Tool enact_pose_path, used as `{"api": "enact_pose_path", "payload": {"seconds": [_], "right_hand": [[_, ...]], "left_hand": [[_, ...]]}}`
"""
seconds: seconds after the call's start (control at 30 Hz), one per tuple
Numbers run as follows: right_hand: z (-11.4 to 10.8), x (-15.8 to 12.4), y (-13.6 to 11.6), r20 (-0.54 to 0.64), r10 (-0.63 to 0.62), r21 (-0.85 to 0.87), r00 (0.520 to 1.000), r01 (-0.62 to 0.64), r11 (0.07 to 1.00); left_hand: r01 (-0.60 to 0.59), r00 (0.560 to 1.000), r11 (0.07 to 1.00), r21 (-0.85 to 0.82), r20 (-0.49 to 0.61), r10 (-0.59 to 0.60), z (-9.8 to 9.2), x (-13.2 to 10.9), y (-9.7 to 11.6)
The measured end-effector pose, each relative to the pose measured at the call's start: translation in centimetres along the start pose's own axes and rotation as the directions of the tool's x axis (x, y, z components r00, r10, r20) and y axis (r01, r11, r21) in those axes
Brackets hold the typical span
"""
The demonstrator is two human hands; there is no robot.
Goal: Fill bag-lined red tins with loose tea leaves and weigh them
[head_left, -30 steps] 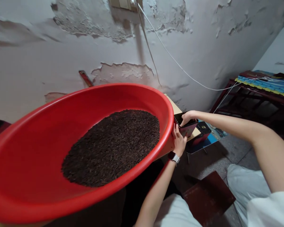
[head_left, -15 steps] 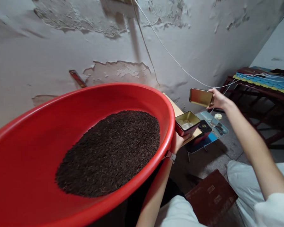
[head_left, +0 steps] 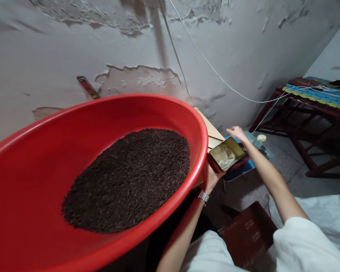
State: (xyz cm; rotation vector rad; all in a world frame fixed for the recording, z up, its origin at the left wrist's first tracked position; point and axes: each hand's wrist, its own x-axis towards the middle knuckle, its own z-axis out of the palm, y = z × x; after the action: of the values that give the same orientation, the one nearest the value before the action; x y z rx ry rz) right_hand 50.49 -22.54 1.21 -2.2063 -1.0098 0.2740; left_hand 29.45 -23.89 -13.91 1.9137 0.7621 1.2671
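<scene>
A big red plastic basin (head_left: 45, 151) fills the left and middle, tilted, with a heap of dark loose leaves (head_left: 130, 177) in its bottom. Just past its right rim, my left hand (head_left: 211, 176), with a watch at the wrist, grips a small open red tin (head_left: 215, 166); the tin's inside is gold and holds crumpled clear plastic. My right hand (head_left: 237, 133) reaches out beyond the tin, low over a small blue table (head_left: 245, 170). Its fingers point down and away, partly behind the tin, so I cannot see what they hold.
A peeling plaster wall stands close behind, with a white cable (head_left: 215, 72) running across it. A dark wooden bench (head_left: 303, 109) with a coloured mat stands at the right. A small jar (head_left: 261, 138) sits on the blue table. A dark red box (head_left: 248, 234) lies by my knees.
My right hand lifted the gold lid off the tin and carried it up to the right. Now it has come down beyond the tin and the lid is out of sight. The tin is open.
</scene>
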Motion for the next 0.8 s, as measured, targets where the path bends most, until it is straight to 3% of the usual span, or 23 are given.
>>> {"api": "enact_pose_path", "payload": {"seconds": [0.07,0.13,0.2,0.27,0.33,0.4,0.47,0.6,0.7,0.77,0.8], "right_hand": [[-2.7,-0.5,-0.6,-0.112,-0.168,0.082,0.979,0.178,0.981],[-4.6,-2.2,-1.6,-0.078,-0.380,0.118,0.922,0.387,0.914],[-5.0,-4.3,-2.7,0.235,-0.490,0.026,0.840,0.498,0.867],[-3.7,-5.7,-3.6,0.578,-0.374,-0.185,0.725,0.563,0.805],[-1.6,-6.0,-4.1,0.713,-0.199,-0.386,0.672,0.614,0.689],[-0.2,-5.7,-4.3,0.714,-0.139,-0.491,0.686,0.632,0.600],[-0.2,-5.2,-4.4,0.709,-0.189,-0.474,0.680,0.657,0.587],[-4.0,-6.2,-4.7,0.602,-0.448,-0.359,0.661,0.725,0.587],[-6.7,-8.1,-4.6,0.505,-0.584,-0.285,0.635,0.762,0.582],[-7.5,-9.1,-4.2,0.486,-0.596,-0.242,0.639,0.754,0.611],[-7.7,-9.4,-4.0,0.494,-0.587,-0.210,0.641,0.743,0.635]], "left_hand": [[0.005,1.000,1.000,-0.031,0.006,-0.005,0.6,0.3,0.2],[0.038,0.999,0.995,-0.094,0.010,-0.037,1.3,0.5,0.6],[0.068,0.998,0.987,-0.146,0.014,-0.067,1.9,0.7,0.9],[0.064,0.998,0.987,-0.150,0.012,-0.063,2.3,0.7,1.1],[0.041,0.999,0.990,-0.134,0.010,-0.040,2.4,0.8,1.1],[0.032,0.999,0.994,-0.100,0.016,-0.031,2.1,1.1,1.0],[0.034,0.999,0.999,-0.031,0.023,-0.034,1.6,1.8,1.0],[0.028,1.000,0.992,0.120,0.006,-0.029,0.6,2.9,1.6],[0.071,0.996,0.985,0.156,-0.069,-0.061,0.6,1.6,2.3],[-0.006,0.992,0.986,0.168,-0.126,0.027,0.7,0.0,3.3],[-0.106,0.982,0.977,0.183,-0.133,0.132,0.7,-0.7,3.9]]}}
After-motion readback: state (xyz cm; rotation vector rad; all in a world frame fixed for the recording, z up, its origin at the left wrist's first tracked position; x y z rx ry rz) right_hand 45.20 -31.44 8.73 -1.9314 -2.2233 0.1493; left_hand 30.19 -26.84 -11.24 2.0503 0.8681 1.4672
